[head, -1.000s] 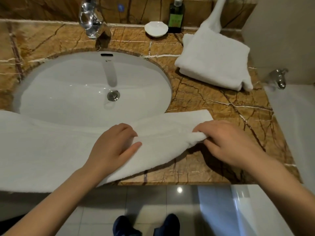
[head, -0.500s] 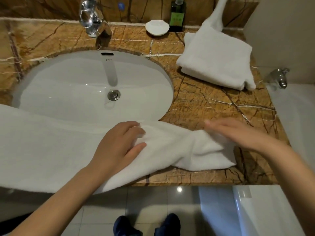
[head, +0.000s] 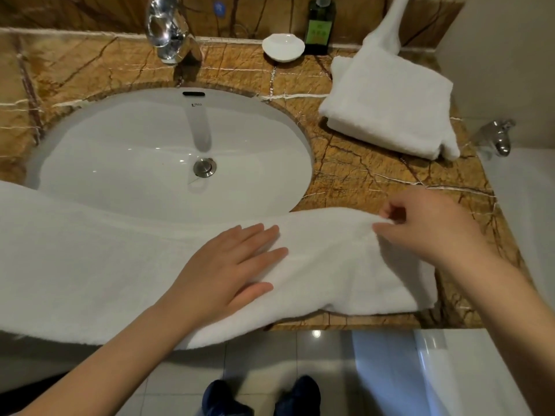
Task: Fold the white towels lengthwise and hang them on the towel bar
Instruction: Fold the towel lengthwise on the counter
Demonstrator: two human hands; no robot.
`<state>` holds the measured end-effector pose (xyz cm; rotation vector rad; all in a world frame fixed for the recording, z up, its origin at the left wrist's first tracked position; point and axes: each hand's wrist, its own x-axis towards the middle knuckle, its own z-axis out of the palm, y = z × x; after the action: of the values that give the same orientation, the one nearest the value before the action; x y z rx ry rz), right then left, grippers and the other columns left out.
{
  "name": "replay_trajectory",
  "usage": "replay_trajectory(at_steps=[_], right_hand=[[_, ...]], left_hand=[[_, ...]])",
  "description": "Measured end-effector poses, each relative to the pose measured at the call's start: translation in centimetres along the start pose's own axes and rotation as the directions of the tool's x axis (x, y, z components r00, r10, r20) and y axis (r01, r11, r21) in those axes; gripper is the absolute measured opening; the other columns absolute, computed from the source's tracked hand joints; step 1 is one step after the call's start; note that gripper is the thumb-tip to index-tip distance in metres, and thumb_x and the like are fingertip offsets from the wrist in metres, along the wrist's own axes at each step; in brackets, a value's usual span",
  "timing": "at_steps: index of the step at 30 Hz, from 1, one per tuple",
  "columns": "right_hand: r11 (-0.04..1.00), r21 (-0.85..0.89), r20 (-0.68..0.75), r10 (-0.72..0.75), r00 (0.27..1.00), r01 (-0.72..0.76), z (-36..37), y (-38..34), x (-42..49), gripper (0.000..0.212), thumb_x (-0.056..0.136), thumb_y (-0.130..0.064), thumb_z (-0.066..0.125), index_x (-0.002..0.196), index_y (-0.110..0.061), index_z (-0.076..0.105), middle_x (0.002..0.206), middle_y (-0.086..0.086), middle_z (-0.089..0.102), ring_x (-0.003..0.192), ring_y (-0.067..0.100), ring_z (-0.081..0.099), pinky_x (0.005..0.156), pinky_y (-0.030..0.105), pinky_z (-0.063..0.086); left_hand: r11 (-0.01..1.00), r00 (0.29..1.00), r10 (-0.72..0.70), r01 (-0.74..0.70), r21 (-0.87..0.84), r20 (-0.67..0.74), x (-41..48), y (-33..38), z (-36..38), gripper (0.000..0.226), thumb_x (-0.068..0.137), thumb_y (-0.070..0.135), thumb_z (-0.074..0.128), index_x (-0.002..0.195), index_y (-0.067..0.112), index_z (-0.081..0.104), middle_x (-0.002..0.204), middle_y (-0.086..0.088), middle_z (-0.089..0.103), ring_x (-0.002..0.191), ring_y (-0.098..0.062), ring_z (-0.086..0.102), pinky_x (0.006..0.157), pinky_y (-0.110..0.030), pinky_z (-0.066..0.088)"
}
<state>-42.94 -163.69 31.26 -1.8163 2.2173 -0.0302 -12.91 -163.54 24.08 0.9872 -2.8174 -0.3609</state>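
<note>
Towels two: spread towel (head: 90, 265), folded towel (head: 390, 109).

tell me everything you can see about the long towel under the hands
The towel is white, thick terry cloth, a long band lying across the front of the marble counter. Its far edge overlaps the near rim of the sink; its near edge hangs over the counter front, and its left end runs out of view. The left hand presses flat on its middle. The right hand pinches its far edge near the right end.
</note>
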Motion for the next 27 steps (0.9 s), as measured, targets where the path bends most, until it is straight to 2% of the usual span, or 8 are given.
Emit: replay_trajectory(at_steps=[2,5,10,12,14,19,22,27], right_hand=[[0.994,-0.092,-0.191,-0.071,0.979,0.054,1.0,-1.2,-0.2,0.015,0.074,-0.028,0.067,0.065,-0.027,0.055,0.072,-0.007,0.05,0.065,0.015,0.048,0.051,0.024,0.037],[0.978,-0.209,-0.197,-0.066,0.978,0.024,4.2,-2.5,-0.6,0.01,0.081,-0.02,0.055,0.09,-0.017,0.059,0.086,0.0,0.049,0.08,0.021,0.046,0.07,0.033,0.04],[0.983,-0.135,-0.385,-0.164,0.908,0.12,5.5,-2.0,-1.5,0.011,0.083,-0.013,0.061,0.094,-0.014,0.059,0.087,0.003,0.049,0.081,0.022,0.046,0.071,0.034,0.031],[0.971,0.04,-0.292,-0.216,0.932,0.237,5.1,-1.6,-2.2,0.01,0.09,-0.028,0.054,0.093,-0.02,0.059,0.087,-0.006,0.052,0.08,0.015,0.048,0.067,0.031,0.037],[0.934,0.213,-0.112,-0.267,0.957,0.286,4.7,-0.8,-3.0,0.027,0.092,-0.048,0.041,0.087,-0.027,0.059,0.081,-0.012,0.054,0.076,0.008,0.049,0.064,0.03,0.04],[0.944,0.157,0.142,-0.312,0.939,0.29,2.3,2.0,-3.7,0.042,0.068,-0.074,0.053,0.08,-0.035,0.058,0.076,-0.015,0.054,0.073,-0.001,0.048,0.064,0.028,0.044],[0.922,0.213,0.16,-0.36,0.919,0.324,1.3,3.0,-4.5,0.045,0.061,-0.071,0.062,0.096,-0.044,0.062,0.093,-0.023,0.056,0.091,-0.005,0.05,0.075,0.02,0.042],[0.866,0.327,0.102,-0.429,0.897,0.377,1.7,2.8,-6.1,0.015,0.069,-0.045,0.068,0.079,-0.035,0.063,0.087,-0.021,0.055,0.091,0.001,0.051,0.075,0.029,0.047]], left_hand=[[1.0,0.999,-0.021,0.021,-0.004,0.029,0.1,0.0,-0.1,0.049,0.094,0.049,0.04,0.136,0.025,0.051,0.147,-0.003,0.041,0.134,-0.024,0.041,0.11,-0.044,0.032],[0.994,0.992,-0.103,0.105,-0.022,0.071,0.2,0.0,-0.2,0.05,0.094,0.051,0.036,0.137,0.029,0.047,0.149,-0.002,0.039,0.134,-0.022,0.042,0.11,-0.044,0.031],[0.99,0.991,-0.126,0.129,-0.059,0.044,0.0,0.2,-0.2,0.049,0.093,0.049,0.04,0.132,0.024,0.054,0.144,-0.004,0.045,0.129,-0.024,0.047,0.106,-0.042,0.038],[0.986,0.991,-0.135,0.132,-0.106,-0.024,0.1,0.4,-0.2,0.042,0.091,0.045,0.045,0.119,0.019,0.063,0.136,-0.006,0.053,0.122,-0.025,0.053,0.098,-0.041,0.046],[0.979,0.984,-0.142,0.122,-0.166,-0.112,0.3,0.5,-0.4,0.031,0.089,0.038,0.05,0.1,0.014,0.067,0.124,-0.006,0.061,0.112,-0.025,0.058,0.087,-0.039,0.051],[0.911,0.954,-0.243,0.162,-0.38,-0.177,0.3,1.5,-1.1,0.022,0.09,0.038,0.043,0.097,0.022,0.057,0.087,0.005,0.066,0.076,-0.016,0.062,0.063,-0.039,0.052],[0.885,0.937,-0.291,0.186,-0.427,-0.194,-0.1,1.6,-1.5,0.013,0.09,0.044,0.04,0.094,0.033,0.045,0.071,0.007,0.061,0.061,-0.01,0.057,0.052,-0.037,0.048],[0.914,0.948,-0.249,0.161,-0.373,-0.199,-0.2,1.8,-1.9,0.012,0.089,0.042,0.041,0.094,0.032,0.043,0.065,0.008,0.058,0.053,-0.006,0.051,0.045,-0.034,0.046]])
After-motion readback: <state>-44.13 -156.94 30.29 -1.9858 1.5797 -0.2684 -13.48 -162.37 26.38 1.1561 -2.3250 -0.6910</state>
